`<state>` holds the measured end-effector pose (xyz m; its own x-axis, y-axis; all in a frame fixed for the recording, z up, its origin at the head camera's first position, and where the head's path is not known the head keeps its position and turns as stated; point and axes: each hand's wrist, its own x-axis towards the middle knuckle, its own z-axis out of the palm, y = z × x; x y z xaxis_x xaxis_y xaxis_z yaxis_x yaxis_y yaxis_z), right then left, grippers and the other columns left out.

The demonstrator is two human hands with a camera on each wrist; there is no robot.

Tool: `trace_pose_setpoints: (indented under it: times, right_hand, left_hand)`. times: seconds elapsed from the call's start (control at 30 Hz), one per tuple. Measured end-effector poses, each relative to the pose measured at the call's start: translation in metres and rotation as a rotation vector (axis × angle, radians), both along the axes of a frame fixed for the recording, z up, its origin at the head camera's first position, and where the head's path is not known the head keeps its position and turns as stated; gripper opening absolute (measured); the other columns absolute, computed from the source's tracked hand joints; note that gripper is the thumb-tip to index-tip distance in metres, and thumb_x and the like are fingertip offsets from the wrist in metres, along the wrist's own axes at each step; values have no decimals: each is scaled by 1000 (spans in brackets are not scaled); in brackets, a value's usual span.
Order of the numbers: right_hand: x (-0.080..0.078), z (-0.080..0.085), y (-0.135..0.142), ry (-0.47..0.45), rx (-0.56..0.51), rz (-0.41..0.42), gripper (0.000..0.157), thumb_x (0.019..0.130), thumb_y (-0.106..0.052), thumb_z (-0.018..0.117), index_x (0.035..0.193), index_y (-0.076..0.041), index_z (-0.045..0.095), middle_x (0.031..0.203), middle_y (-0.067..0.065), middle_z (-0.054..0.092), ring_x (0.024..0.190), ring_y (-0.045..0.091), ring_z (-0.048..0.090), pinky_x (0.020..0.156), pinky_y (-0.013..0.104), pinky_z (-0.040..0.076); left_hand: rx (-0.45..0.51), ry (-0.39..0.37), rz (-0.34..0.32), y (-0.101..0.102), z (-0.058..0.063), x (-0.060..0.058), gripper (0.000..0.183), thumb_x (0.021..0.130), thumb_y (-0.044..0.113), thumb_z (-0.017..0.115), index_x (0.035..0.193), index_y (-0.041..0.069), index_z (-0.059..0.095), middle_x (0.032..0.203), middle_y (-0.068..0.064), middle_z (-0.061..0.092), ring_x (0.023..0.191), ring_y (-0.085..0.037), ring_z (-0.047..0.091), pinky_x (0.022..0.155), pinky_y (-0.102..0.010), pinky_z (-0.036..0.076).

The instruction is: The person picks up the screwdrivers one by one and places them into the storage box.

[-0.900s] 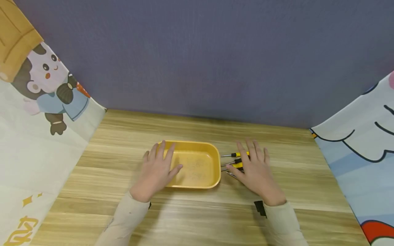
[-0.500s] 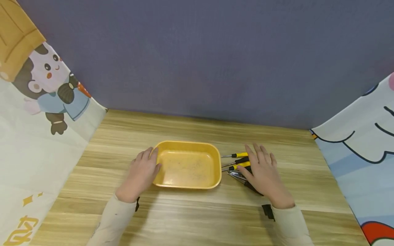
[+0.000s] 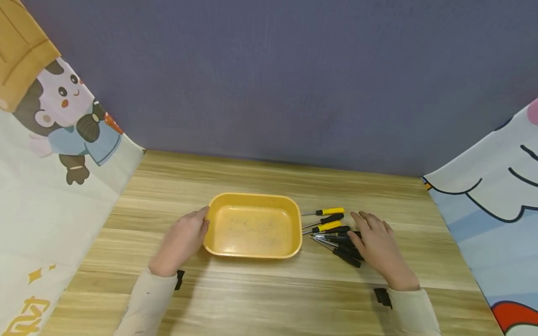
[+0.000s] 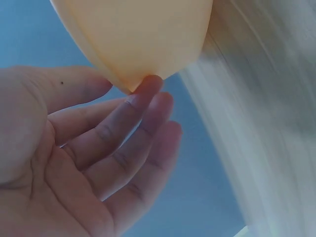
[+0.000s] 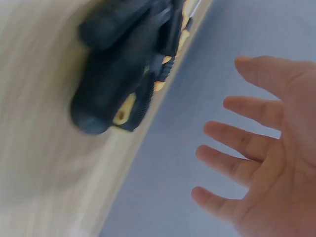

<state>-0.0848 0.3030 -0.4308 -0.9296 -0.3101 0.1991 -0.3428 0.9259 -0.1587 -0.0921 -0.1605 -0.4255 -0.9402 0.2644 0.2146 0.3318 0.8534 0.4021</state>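
Observation:
A yellow rectangular tray [image 3: 253, 225] lies on the table, its inside showing faint dark specks. My left hand [image 3: 180, 241] is at its left side, fingertips right at the rim; in the left wrist view, the thumb and loosely bent fingers [image 4: 116, 131] meet the tray's corner [image 4: 143, 39]. Right of the tray, several screwdrivers with yellow handles [image 3: 328, 227] and black handles [image 3: 347, 256] lie in a fanned pile. My right hand [image 3: 378, 247] hovers beside their handle ends, fingers spread and holding nothing. In the right wrist view, blurred black handles [image 5: 113, 64] show left of the hand.
The wood-grain table [image 3: 273, 298] runs back to a dark blue-grey wall [image 3: 269, 84]. Printed cartoon sheets stand at the left [image 3: 67, 210] and right [image 3: 496, 224]. Black straps show at both wrists.
Both hands have moved apart: the left from over the tray to its left rim, the right off the screwdrivers toward the right. More of the screwdriver handles now shows.

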Motion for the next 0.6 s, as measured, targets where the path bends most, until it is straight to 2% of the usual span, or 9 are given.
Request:
trace_pose_setpoints:
  times: [0.13,0.23,0.4,0.6]
  right_hand:
    - [1,-4,9,-22,-1,-3,52,93,-14,73,138,4,54,133,31,53,121,50,48,95,73,34]
    - [1,-6,15,-42,-7,5,46,93,-12,72,134,4,57,130,30,55,117,50,52,91,71,39]
    - [0,-13,26,-43,-38,28,36,91,-9,74,124,2,65,123,26,61,109,47,58,82,66,47]
    - [-5,-25,37,-40,-64,44,30,89,-4,74,119,1,68,117,21,64,103,42,62,81,59,52]
  left_hand:
    - [52,-56,5,-3,0,-2,35,97,1,63,129,-12,59,106,-23,69,63,-15,57,54,-28,50]
    - [79,-90,7,-5,0,-3,36,97,1,63,131,-11,58,104,-21,70,61,-11,53,52,-25,47]
    - [117,-132,10,-8,0,-5,39,97,2,63,133,-10,56,103,-21,70,75,-19,65,61,-31,55]
    - [181,-209,32,-13,-2,-8,41,100,8,60,138,-6,54,108,-19,69,90,-28,68,73,-42,57]
